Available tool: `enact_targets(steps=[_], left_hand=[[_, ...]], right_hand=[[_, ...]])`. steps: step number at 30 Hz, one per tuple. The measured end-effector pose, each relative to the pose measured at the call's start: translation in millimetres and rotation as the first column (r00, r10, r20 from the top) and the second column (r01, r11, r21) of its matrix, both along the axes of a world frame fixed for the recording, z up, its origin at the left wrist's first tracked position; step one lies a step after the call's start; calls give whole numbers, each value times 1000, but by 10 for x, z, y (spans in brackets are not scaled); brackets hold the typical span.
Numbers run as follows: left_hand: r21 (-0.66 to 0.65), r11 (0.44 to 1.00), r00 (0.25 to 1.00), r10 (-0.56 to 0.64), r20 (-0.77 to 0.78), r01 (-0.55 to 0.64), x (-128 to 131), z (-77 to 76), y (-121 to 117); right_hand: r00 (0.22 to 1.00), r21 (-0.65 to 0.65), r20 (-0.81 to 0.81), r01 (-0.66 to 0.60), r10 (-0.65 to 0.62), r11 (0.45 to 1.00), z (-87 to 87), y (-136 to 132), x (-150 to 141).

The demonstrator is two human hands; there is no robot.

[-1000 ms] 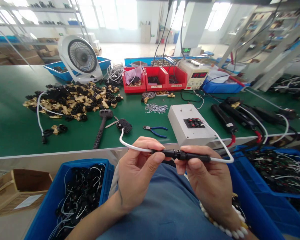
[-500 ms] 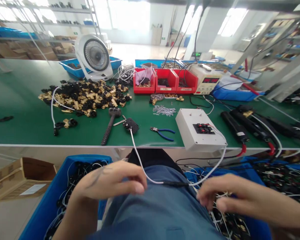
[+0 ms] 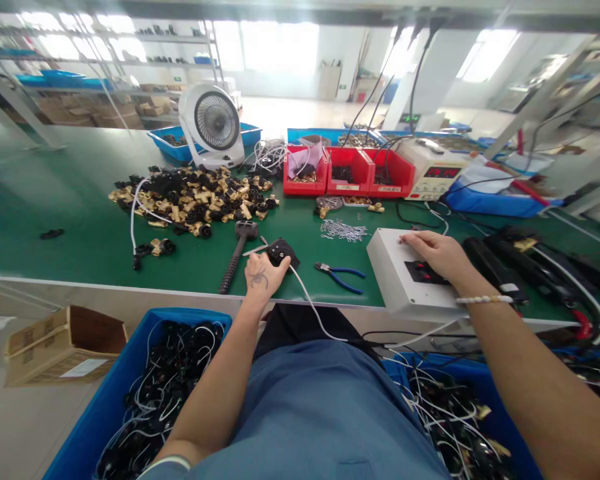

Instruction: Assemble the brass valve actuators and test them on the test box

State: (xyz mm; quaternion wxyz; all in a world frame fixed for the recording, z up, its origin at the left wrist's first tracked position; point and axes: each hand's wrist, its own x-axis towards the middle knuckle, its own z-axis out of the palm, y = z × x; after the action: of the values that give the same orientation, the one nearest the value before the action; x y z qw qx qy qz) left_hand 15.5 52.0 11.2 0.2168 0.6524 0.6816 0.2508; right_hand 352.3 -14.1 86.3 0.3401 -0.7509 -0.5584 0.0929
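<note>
My left hand (image 3: 264, 275) is closed around the near side of a small black housing (image 3: 286, 251) with a white cable (image 3: 313, 308) coming out of it. The housing rests on the green bench. At the white switch box (image 3: 391, 263), my right hand (image 3: 437, 257) reaches over the top, thumb and fingertips pinched at a small toggle switch (image 3: 403, 238). That hand and forearm partly cover the black terminal block (image 3: 420, 271). From the housing, the cable hangs past the bench edge in front of my body to a dark joint, then runs toward the box.
A black mallet (image 3: 237, 257) lies left of the housing; blue-handled cutters (image 3: 343, 275) lie right. Brass-and-black fittings (image 3: 195, 200) are heaped behind, near a white fan (image 3: 215, 127). Red bins (image 3: 347, 188) and a power supply (image 3: 435, 170) stand farther back. Blue crates (image 3: 87, 413) sit below.
Both hands have risen from above my lap onto the bench. The left has taken hold of the black housing; the right has reached the switch on the white box. The view has shifted slightly.
</note>
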Motion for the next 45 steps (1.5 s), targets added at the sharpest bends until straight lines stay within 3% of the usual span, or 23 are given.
enact_targets(steps=[4, 7, 11, 14, 15, 17, 18, 19, 21, 24, 27, 30, 34, 40, 45], left_hand=[[78, 994, 988, -84, 133, 74, 97, -60, 30], [222, 968, 952, -172, 255, 116, 112, -75, -92], [456, 881, 894, -300, 334, 125, 39, 52, -409], [631, 762, 851, -423, 312, 147, -12, 260, -681], [700, 696, 837, -472, 276, 162, -21, 336, -769], [805, 551, 815, -557, 158, 221, -38, 472, -933], [825, 498, 800, -592, 100, 266, -52, 526, -1008], [823, 474, 781, -622, 62, 313, -75, 569, -1075], [771, 501, 722, -688, 77, 394, -147, 621, -1184], [665, 590, 599, -758, 259, 458, -296, 641, -1277], [602, 630, 481, -772, 415, 490, -405, 647, -1313], [594, 647, 411, -763, 499, 478, -434, 673, -1333], [591, 664, 411, -747, 522, 457, -428, 721, -1360], [611, 673, 440, -737, 512, 417, -431, 769, -1399], [578, 715, 480, -696, 534, 393, -430, 790, -1431]], right_hand=[[997, 3, 53, -47, 47, 999, -128, 62, 132], [996, 9, 77, -40, 39, 999, -108, 83, 155], [988, 230, 156, -31, -6, 973, 18, -24, -86], [993, 290, 42, -121, 113, 949, 73, -294, -619], [955, 262, -128, -229, 269, 938, 77, -413, -849], [772, 236, -408, -426, 487, 873, 70, -661, -1310], [721, 254, -469, -443, 509, 860, 65, -777, -1509], [723, 281, -486, -402, 491, 871, 61, -881, -1669], [769, 314, -465, -321, 439, 894, 64, -1043, -1856], [811, 365, -398, -289, 428, 885, 96, -1188, -1878], [791, 403, -379, -326, 480, 855, 130, -1260, -1824], [751, 439, -379, -368, 541, 819, 134, -1292, -1834], [722, 458, -374, -402, 583, 792, 117, -1314, -1868], [749, 457, -284, -443, 599, 771, 143, -1357, -1850], [749, 453, -250, -469, 613, 758, 153, -1370, -1857]])
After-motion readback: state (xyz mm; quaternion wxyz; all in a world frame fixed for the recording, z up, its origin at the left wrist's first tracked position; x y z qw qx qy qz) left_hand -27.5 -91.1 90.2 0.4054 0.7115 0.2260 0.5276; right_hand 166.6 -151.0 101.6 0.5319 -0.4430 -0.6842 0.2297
